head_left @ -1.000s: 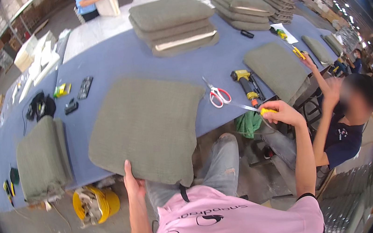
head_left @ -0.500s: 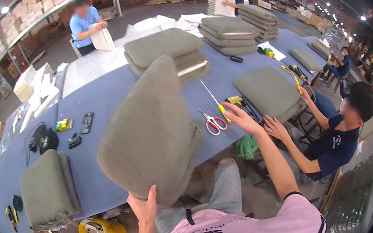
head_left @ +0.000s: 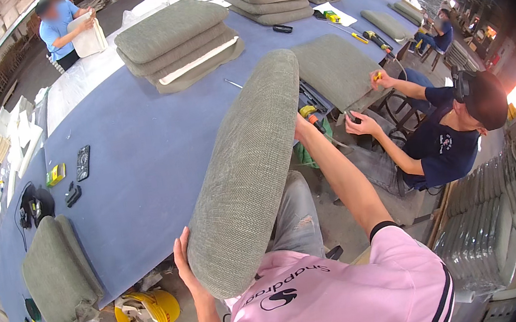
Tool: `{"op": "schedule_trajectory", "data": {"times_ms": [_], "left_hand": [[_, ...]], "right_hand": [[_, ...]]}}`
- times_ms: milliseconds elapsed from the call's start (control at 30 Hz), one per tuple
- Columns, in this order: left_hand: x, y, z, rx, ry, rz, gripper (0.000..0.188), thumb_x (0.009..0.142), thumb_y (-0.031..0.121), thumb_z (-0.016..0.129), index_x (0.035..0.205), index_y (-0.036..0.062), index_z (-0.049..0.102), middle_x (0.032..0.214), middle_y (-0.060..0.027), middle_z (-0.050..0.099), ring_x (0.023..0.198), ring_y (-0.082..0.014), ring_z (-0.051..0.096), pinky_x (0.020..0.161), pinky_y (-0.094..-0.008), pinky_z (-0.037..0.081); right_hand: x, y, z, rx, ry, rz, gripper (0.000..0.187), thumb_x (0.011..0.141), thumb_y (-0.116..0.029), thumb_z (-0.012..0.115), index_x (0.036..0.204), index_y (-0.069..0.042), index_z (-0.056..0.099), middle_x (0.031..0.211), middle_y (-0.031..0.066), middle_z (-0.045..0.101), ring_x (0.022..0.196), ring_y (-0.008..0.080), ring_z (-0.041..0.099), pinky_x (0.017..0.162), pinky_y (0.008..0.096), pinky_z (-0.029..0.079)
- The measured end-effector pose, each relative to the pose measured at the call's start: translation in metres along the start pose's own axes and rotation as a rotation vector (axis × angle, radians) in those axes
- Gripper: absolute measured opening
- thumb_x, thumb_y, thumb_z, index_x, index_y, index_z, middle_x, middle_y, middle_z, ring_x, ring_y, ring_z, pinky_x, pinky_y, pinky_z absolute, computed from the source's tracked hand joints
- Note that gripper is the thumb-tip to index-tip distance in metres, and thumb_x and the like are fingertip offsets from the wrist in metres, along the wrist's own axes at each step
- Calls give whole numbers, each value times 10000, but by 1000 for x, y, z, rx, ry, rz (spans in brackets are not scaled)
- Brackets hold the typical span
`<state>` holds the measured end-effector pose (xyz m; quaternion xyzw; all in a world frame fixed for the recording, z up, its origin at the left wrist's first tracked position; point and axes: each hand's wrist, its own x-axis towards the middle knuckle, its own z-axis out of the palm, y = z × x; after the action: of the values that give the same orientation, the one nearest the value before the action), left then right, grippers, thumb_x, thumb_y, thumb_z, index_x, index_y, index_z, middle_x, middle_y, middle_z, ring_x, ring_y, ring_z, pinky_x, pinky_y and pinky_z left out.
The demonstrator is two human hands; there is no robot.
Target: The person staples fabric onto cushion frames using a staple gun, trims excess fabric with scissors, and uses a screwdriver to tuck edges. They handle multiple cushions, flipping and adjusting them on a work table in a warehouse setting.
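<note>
A grey-green upholstered seat cushion stands tilted on edge between my hands, over my lap and the table's near edge. At its lower left end my left hand grips the rim, fingers against the side. The far right side is held by my right hand, whose fingers are mostly hidden behind the cushion. Past the cushion a thin metal shaft pokes out on the table. A yellow-and-black power tool lies just beyond my right hand.
The blue-covered table bears stacked cushions at the back and folded ones at the left. A yellow bucket stands below the near edge. At right a seated co-worker works on another cushion.
The cushion has turned up on edge and come nearer to me. My right hand has moved from the tools by the scissors to the cushion's right side. The scissors are now hidden.
</note>
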<state>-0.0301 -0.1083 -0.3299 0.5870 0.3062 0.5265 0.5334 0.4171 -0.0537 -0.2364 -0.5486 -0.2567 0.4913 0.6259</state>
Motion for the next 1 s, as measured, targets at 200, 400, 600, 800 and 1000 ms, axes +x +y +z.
{"op": "schedule_trajectory", "data": {"times_ms": [200, 400, 600, 800, 1000], "left_hand": [[36, 7, -65, 562, 210, 144, 683, 1063, 290, 685, 1620, -11, 429, 1617, -218, 526, 1491, -343, 509, 1253, -485, 389], [160, 104, -56, 503, 384, 101, 712, 1173, 398, 518, 1704, -19, 295, 1688, -207, 418, 1541, -311, 423, 1280, -421, 324], [108, 20, -79, 1358, -170, -6, 746, 1106, 381, 602, 1752, 157, 306, 1816, -286, 151, 1664, -546, 124, 1342, -595, 176], [-9, 18, -57, 880, 8, -91, 715, 1045, 160, 653, 1698, 60, 379, 1801, -256, 246, 1674, -421, 228, 1333, -536, 233], [-17, -6, -101, 321, 363, -536, 521, 1126, 443, 612, 1382, -10, 631, 1317, -110, 672, 1242, -185, 613, 1040, -346, 504]], "right_hand": [[35, 0, 6, -116, 155, -331, 848, 1122, -765, 288, 1560, -100, 579, 1512, 65, 650, 1365, 247, 602, 1156, 452, 457], [10, -40, 41, -385, 384, -553, 819, 1121, -702, 431, 1389, 28, 687, 1079, 124, 798, 928, 255, 716, 877, 402, 529], [6, 60, 10, -1071, 395, -662, 463, 1057, -482, 681, 1379, -152, 724, 1232, 164, 756, 1128, 375, 724, 972, 469, 538], [-110, 167, -24, -735, 291, -298, 423, 1062, -290, 751, 1371, -14, 662, 1204, 97, 739, 1077, 197, 696, 929, 357, 557], [-160, 177, -13, -534, 378, -85, 427, 1092, -328, 730, 1356, 1, 659, 1061, 62, 755, 902, 111, 666, 859, 290, 542]]}}
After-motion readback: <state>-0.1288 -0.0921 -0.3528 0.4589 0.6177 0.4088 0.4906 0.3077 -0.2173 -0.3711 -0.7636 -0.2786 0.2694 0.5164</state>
